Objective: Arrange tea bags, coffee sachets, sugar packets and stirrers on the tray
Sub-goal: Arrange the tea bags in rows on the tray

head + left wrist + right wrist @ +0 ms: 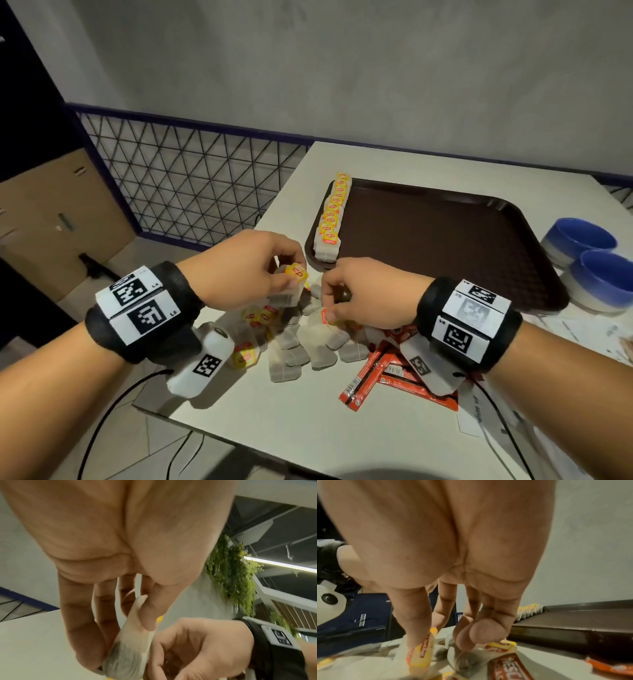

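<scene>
Both hands are right over the loose tea bag pile (301, 346) on the tabletop (274, 411), just off the tray's (445, 246) near left corner. The left hand (239, 270) is pinching a small stack of tea bags (291, 291), yellow tag on top. The right hand (366, 294) is pinching another bag's tag (325, 316) from the pile. The finished row of tea bags (332, 219) runs away from the person along the tray's left edge, so the left hand's closer, I'd say. Bags look limp and papery, strings tangled. Red coffee sachets (376, 373) sit under the right wrist.
</scene>
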### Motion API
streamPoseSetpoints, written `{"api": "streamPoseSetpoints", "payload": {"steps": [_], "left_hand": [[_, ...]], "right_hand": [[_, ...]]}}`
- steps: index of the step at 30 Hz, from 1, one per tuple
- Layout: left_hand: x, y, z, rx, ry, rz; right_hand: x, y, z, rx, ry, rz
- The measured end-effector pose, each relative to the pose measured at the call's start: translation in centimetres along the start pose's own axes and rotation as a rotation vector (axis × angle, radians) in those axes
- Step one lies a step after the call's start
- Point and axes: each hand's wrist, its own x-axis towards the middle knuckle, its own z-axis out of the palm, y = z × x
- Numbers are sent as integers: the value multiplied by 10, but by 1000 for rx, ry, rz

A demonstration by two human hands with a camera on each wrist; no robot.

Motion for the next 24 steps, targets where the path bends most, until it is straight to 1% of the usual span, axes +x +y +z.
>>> {"api": "streamPoseSetpoints", "payload": {"steps": [2, 5, 7, 10, 13, 15, 18, 22, 24], "left_hand": [[2, 0, -1, -95, 53, 4], [4, 3, -1, -280, 128, 35], [5, 7, 2, -392, 180, 60], [8, 16, 8, -563, 222, 80], [8, 28, 18, -764, 248, 65], [7, 36, 25, -830, 254, 69], [6, 47, 32, -802, 251, 123], [10, 60, 42, -849, 248, 134], [11, 65, 45, -833, 257, 142]], "right_hand": [[-8, 2, -1, 86, 50, 18], [-24, 6, -6, 267, 169, 32], [-37, 7, -8, 410, 290, 26], [-54, 8, -5, 635, 500, 12], [-70, 12, 4, 787, 610, 4], [-82, 17, 9, 840, 656, 7], [-96, 25, 12, 841, 727, 25], [-100, 33, 13, 805, 770, 106], [-99, 32, 13, 784, 777, 112]]}}
